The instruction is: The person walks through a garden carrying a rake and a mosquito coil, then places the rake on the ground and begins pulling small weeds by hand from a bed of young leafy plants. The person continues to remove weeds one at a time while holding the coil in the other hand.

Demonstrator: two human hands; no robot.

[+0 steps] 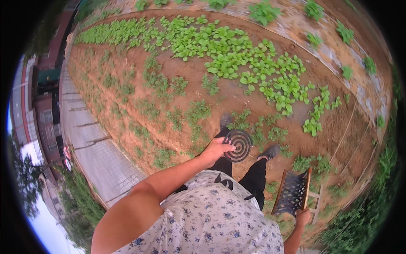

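Note:
My left hand (pixel 215 150) is stretched out in front of me and grips a dark spiral coil disc (pixel 238 145) by its left edge, held flat above the soil. My right hand (pixel 302 218) hangs low at my right side and clutches the bottom of a perforated black metal tray with an orange rim (pixel 292 192), held upright on edge. Below the coil my dark trousers and two grey shoes (pixel 270 151) stand on the bare earth of a garden bed.
A bed of broad-leaved green seedlings (pixel 237 59) runs from top left to centre right. Sparse weeds dot the reddish soil (pixel 139 97). A paved grey path (pixel 91 144) borders the left side, with brick buildings beyond. Thin canes (pixel 344 135) lie at right.

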